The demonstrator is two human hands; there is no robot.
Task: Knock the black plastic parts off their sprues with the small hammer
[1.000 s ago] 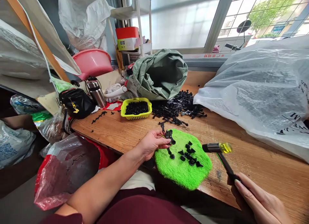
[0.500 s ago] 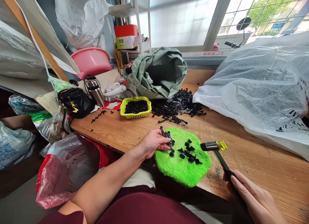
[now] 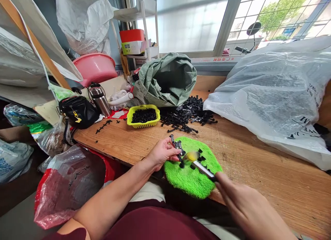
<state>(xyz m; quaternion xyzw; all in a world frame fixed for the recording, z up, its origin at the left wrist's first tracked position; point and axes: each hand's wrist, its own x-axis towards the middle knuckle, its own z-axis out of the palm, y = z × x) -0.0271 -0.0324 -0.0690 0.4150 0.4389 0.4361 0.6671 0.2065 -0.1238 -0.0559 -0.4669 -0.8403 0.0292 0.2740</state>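
My left hand (image 3: 163,153) pinches a black jointed plastic part (image 3: 178,145) over the left side of a green fuzzy mat (image 3: 191,185). My right hand (image 3: 232,195) is wrapped round the handle of a hammer (image 3: 205,170). Its yellow head, blurred by motion, is over the mat, just right of the held part. Small black pieces (image 3: 202,158) lie on the mat, partly hidden behind the hammer.
Behind the mat are a yellow basket (image 3: 143,125) of black pieces and a black heap (image 3: 184,114) before a green sack (image 3: 168,78). White plastic (image 3: 263,102) covers the right back. A red-edged bag (image 3: 69,188) hangs at the left edge.
My right hand has swung the hammer left, from the mat's right edge to beside the held part. My left hand still holds the part in nearly the same place. The view has shifted slightly.
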